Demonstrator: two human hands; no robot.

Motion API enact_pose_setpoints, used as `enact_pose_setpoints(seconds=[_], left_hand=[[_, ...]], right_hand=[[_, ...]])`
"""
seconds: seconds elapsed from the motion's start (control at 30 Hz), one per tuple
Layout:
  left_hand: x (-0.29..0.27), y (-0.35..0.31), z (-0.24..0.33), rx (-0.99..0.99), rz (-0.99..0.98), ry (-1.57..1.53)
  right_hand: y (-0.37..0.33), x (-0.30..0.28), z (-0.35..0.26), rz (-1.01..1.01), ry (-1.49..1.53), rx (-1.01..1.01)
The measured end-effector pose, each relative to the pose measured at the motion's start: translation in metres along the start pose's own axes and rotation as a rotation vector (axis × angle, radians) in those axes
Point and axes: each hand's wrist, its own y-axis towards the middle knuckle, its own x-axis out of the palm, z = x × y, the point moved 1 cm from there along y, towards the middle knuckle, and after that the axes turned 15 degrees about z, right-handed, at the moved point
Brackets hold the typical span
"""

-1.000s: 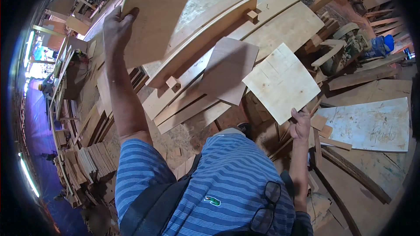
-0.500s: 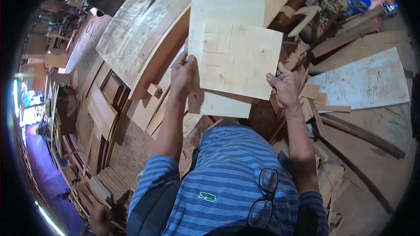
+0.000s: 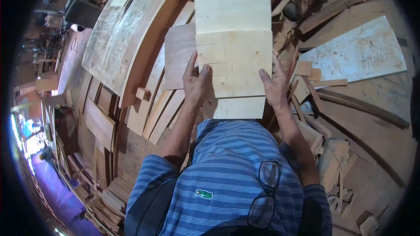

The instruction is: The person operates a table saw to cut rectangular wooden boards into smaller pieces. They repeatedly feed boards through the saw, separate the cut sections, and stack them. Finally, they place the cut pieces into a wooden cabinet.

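My left hand (image 3: 195,81) grips the left edge of a small square plywood panel (image 3: 236,63), its thumb lying on the front face. At the opposite edge my right hand (image 3: 274,83) is closed, thumb near the rim and fingers mostly behind. The panel has a few dark scratches and small knots. It lies over a longer pale wooden board (image 3: 232,11), which shows above and below it; their side edges nearly line up. A darker wooden board (image 3: 180,52) lies behind, left of the panel. Whether both hands also pinch the longer board is partly hidden.
A big worn wooden worktop (image 3: 118,39) stands at the far left, with wooden strips (image 3: 153,118) beside it. Stacked boards (image 3: 98,124) lean further left. On the right are a whitish stained sheet (image 3: 356,54), long dark bars (image 3: 363,107) and scattered offcuts.
The small panel, earlier tilted and shifted right, has been straightened over the longer board. My right hand has moved slightly left; my left hand has moved right and lower.
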Motion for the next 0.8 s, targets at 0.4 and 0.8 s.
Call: enact_pose_setpoints(seconds=[0.4,0.8], left_hand=[[-0.016,0.016,-0.019,0.056,-0.152,0.028],[0.006,0.036,-0.040,0.041,-0.456,0.162]], right_hand=[[-0.010,-0.020,0.023,0.002,0.073,0.125],[-0.046,-0.045,0.022,0.266,-0.156,0.068]])
